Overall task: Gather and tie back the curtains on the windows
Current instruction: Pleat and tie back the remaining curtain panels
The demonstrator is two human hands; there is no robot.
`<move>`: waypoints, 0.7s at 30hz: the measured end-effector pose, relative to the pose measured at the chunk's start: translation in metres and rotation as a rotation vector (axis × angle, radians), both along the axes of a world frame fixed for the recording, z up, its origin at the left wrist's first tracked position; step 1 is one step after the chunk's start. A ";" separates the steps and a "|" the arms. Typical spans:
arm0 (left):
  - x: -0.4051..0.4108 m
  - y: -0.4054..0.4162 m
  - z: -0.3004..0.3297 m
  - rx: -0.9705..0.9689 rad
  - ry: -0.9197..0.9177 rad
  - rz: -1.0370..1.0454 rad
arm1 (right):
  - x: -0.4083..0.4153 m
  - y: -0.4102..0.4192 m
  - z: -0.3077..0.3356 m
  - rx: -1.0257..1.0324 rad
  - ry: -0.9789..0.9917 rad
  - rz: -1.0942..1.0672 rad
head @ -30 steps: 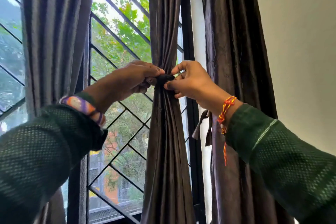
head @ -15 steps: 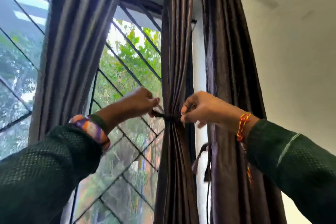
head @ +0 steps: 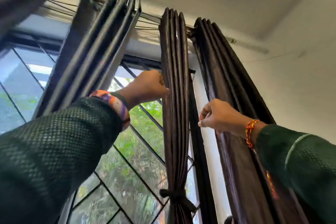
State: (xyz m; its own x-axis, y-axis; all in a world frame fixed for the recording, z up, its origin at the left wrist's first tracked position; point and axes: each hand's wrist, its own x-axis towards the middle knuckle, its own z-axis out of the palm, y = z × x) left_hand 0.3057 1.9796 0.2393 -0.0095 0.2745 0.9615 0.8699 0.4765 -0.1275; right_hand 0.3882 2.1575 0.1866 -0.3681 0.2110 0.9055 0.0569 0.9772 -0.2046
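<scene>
The dark brown middle curtain [head: 175, 114] hangs gathered into a narrow bundle, cinched low down by a dark knotted tie [head: 174, 195]. My left hand [head: 149, 85] is raised high against the bundle's left edge, fingertips pinched on a fold. My right hand [head: 216, 116] hovers to the right of the bundle with curled fingers and nothing visible in them, in front of the right curtain [head: 236, 96], which hangs loose. A grey striped left curtain [head: 94, 51] also hangs untied.
A curtain rod [head: 149, 17] runs along the top under the ceiling. Behind the curtains is a window with a black diagonal grille [head: 143, 143] and trees outside. A white wall [head: 300, 78] stands at the right.
Both hands have let go of the tie, which stays knotted, and have risen well above it. My view has tilted up toward the rod and ceiling.
</scene>
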 end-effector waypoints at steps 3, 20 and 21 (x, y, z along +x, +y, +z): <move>-0.009 0.025 0.016 0.033 0.015 0.016 | -0.013 0.026 0.008 0.013 0.013 0.003; -0.015 0.202 0.034 0.268 0.510 0.511 | -0.027 0.168 0.042 0.430 0.301 -0.398; -0.007 0.212 0.034 0.241 0.440 0.469 | -0.022 0.177 0.045 0.405 0.294 -0.393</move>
State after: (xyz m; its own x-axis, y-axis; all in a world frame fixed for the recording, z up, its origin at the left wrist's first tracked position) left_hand 0.2986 2.1916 0.2732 0.3300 0.1145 0.9370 0.4565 0.8495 -0.2645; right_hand 0.3660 2.3342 0.2315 -0.0567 -0.1007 0.9933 0.4246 0.8980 0.1152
